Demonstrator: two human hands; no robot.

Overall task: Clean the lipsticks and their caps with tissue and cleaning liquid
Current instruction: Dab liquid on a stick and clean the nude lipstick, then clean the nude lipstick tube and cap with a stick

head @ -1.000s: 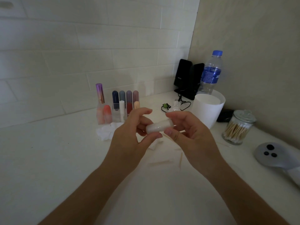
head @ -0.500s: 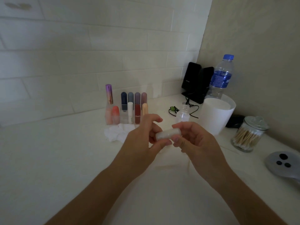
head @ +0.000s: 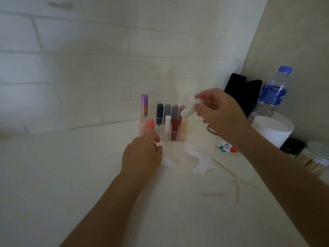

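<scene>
Your right hand (head: 219, 111) is up in the air near the back of the counter (head: 71, 175), fingers and thumb curled round a white tube (head: 189, 109). It's pretty blurred, so I can't tell which end points where, only that it hangs just above the right end of the clear rack (head: 161, 133).

The rack stands by the tiled wall (head: 89, 68) with the other lipsticks (head: 174, 129) upright in it: dark blue, grey, purple and mauve at the back, white, dark red and peach in front. A tall purple-topped tube (head: 144, 107) and a short coral one (head: 151, 124) stand just beside it on the left.

Your left hand (head: 142, 154) is low, right in front of the rack, fingers curled downward. There's a small white bit (head: 159, 143) at the fingertips, but I can't tell if you're pinching it or if it just lies underneath.

The crumpled tissue (head: 201, 162) is on the counter in front of the rack, between your arms. The small bottle (head: 224, 146) with the teal label sits below your right wrist, partly hidden. Loose wooden sticks (head: 225, 168) lie right of the tissue. Far right there's a water bottle (head: 274, 93), a white tub (head: 272, 132) and a jar (head: 318, 155) of swabs.
</scene>
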